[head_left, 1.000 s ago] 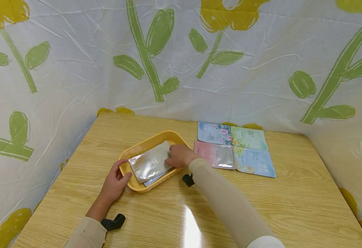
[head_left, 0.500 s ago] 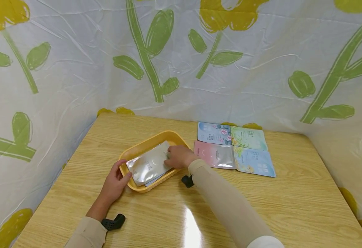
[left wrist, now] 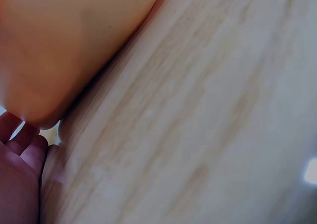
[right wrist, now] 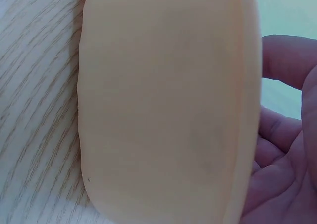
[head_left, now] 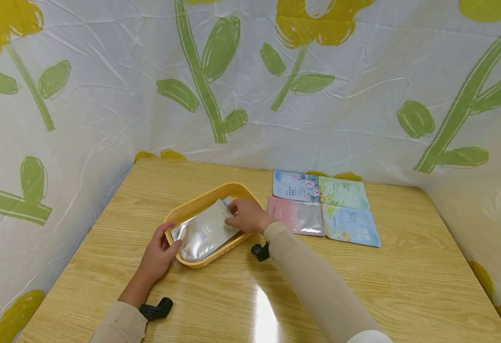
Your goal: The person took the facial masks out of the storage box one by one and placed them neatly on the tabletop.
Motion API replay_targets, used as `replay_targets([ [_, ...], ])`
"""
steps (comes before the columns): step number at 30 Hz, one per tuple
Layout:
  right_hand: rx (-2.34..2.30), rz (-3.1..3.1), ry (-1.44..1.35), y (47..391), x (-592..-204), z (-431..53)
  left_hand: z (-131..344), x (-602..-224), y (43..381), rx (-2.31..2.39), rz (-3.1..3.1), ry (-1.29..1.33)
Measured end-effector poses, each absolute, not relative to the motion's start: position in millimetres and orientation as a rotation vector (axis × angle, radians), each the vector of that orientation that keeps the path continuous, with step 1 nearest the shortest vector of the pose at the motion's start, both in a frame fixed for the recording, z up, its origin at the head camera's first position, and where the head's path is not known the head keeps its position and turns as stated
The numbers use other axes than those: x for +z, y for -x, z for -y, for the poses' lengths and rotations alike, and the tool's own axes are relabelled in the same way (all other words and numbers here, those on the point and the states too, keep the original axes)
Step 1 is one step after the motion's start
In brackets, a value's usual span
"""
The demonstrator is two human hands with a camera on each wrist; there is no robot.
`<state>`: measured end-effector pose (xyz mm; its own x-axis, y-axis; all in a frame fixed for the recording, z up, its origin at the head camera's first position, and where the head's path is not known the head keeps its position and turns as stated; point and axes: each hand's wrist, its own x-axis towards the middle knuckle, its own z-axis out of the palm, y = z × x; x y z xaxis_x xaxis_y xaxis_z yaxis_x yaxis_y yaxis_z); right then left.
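A silvery-white sheet mask packet [head_left: 203,231] lies on top of other packets in a yellow plastic basket [head_left: 194,203]. My right hand [head_left: 248,216] reaches over the basket's right end and pinches the packet near its upper right edge. A sliver of a blue packet [head_left: 227,201] shows by those fingertips. At the basket's left end, my left hand [head_left: 158,255] grips the rim with thumb and fingers. In the right wrist view, the basket wall [right wrist: 163,105] partly hides the right hand's curled fingers [right wrist: 272,130]. The left fingers [left wrist: 22,137] touch the basket's end in the left wrist view.
Right of the basket, sheet mask packets lie flat in two rows: a blue floral one [head_left: 295,186], a green one [head_left: 342,192], a pink and silver one [head_left: 297,216] and another blue one [head_left: 351,225]. A flower-printed curtain [head_left: 250,119] hangs behind the wooden table [head_left: 216,305].
The silvery packet has slid left and toward me inside the basket, uncovering a bit of blue packet at the upper right. The left hand has stayed on the rim.
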<state>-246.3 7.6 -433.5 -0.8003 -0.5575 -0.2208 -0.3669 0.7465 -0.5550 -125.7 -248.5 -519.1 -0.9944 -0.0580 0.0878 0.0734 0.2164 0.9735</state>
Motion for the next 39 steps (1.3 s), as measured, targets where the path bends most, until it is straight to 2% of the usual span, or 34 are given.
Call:
replay_targets([
  [14, -0.957, -2.466, 0.734, 243.2, -431.2, -8.9, 246.6, -517.4, 124.4, -1.949, 2.322, 0.025],
  [39, -0.900, -2.381, 0.867, 227.1, -428.1, 5.2, 245.8, -517.4, 123.6, -1.987, 2.306, 0.047],
])
